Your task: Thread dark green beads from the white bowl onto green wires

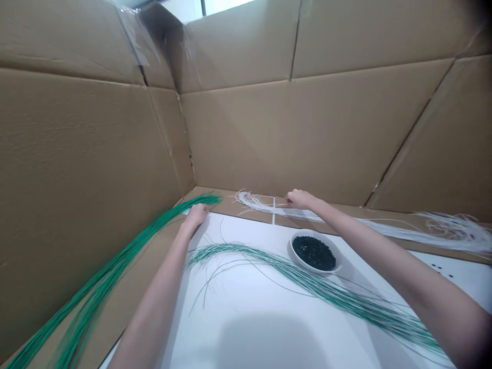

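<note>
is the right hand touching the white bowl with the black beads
Apart. The head view shows the right hand up by the cardboard edge, with a plain gap between it and the rim of the white bowl.

Site: improvised handcraft workspace, workshop type. Corrugated cardboard panels (92, 154) enclosing left, right, far sides; clear tape (132, 36) at far-left corner; white tabletop (238, 292) near; green strands (326, 292), white strands (442, 230), white bowl (295, 251) of dark beads (314, 253).
</note>
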Available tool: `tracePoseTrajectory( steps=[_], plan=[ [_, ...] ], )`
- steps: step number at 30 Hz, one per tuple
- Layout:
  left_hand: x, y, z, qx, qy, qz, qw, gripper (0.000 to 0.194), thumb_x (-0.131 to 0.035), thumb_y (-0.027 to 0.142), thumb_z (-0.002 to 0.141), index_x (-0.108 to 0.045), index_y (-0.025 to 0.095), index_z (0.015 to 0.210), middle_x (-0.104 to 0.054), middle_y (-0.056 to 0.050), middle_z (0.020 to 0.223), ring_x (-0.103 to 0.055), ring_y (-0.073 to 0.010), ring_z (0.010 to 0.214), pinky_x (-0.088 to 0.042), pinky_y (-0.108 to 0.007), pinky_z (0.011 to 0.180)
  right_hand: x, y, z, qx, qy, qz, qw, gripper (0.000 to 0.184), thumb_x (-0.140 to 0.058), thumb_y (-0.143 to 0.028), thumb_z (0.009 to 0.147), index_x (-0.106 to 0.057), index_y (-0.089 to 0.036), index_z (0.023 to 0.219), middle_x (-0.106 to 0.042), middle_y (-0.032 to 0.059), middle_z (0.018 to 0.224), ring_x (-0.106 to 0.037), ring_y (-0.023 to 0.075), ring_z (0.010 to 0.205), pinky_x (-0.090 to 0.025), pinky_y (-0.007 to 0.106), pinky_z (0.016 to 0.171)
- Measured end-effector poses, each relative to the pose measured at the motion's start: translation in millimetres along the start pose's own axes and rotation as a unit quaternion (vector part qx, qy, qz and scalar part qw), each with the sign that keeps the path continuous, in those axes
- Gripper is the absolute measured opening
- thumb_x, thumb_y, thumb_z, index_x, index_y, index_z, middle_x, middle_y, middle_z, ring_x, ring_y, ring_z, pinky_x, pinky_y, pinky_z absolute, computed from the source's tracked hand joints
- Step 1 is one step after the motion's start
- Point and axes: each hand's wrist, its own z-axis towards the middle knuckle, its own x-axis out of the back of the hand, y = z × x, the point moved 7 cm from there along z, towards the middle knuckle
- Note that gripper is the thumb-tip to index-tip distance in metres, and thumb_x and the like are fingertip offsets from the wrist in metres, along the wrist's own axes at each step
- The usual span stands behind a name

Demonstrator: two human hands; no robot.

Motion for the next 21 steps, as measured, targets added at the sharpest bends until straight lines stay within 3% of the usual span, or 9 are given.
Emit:
tracePoseTrajectory(
  steps=[4,8,14,17,21],
  plan=[
    [-10.1,2.0,29.3,-0.023,0.010,0.006,1.000,0.026,-0.054,0.024,0.074,-0.064,0.018,0.097,-0.062,-0.009,0.104,-0.055,-0.0206,0.100,-0.040,-0.024,0.086,-5.1,-2.5,-7.2,0.014,-0.001,0.007,1.000,0.025,-0.047,-0.017,0.072,-0.067,-0.018,0.088,-0.065,0.0123,0.089,-0.061,0.0222,0.082,-0.042,0.026,0.063],
    [-9.8,-1.8,41.0,-0.041,0.015,0.020,0.999,0.033,-0.061,0.030,0.068,-0.063,0.019,0.099,-0.060,-0.008,0.107,-0.053,-0.0220,0.101,-0.039,-0.026,0.087,-12.1,-5.8,-11.2,0.012,-0.005,0.018,1.000,0.025,-0.046,-0.018,0.072,-0.068,-0.017,0.083,-0.065,0.0128,0.086,-0.061,0.0228,0.080,-0.041,0.026,0.061],
    [-16.2,7.5,44.2,-0.078,-0.004,0.028,0.997,0.026,-0.049,0.034,0.077,-0.067,0.022,0.092,-0.063,-0.005,0.098,-0.057,-0.0179,0.092,-0.042,-0.022,0.080,-15.9,-8.3,-6.5,0.000,-0.020,0.044,0.999,0.026,-0.045,-0.018,0.071,-0.067,-0.016,0.085,-0.065,0.0141,0.089,-0.062,0.0235,0.078,-0.041,0.026,0.057],
    [-21.6,19.2,52.5,-0.064,0.019,0.038,0.997,0.025,-0.051,0.034,0.076,-0.067,0.020,0.088,-0.060,-0.007,0.103,-0.052,-0.0195,0.100,-0.040,-0.023,0.084,-15.5,-20.8,2.0,0.002,-0.017,0.054,0.998,0.024,-0.048,-0.022,0.073,-0.067,-0.014,0.085,-0.065,0.0150,0.088,-0.062,0.0229,0.077,-0.041,0.025,0.058],
    [-28.6,26.4,67.8,0.010,0.064,0.050,0.997,0.026,-0.047,0.029,0.078,-0.067,0.014,0.087,-0.056,-0.014,0.106,-0.049,-0.0240,0.105,-0.042,-0.028,0.084,-13.5,-49.9,23.7,0.017,-0.013,0.072,0.997,0.026,-0.054,-0.035,0.072,-0.067,-0.017,0.086,-0.065,0.0122,0.091,-0.061,0.0211,0.080,-0.042,0.024,0.061]
  ],
)
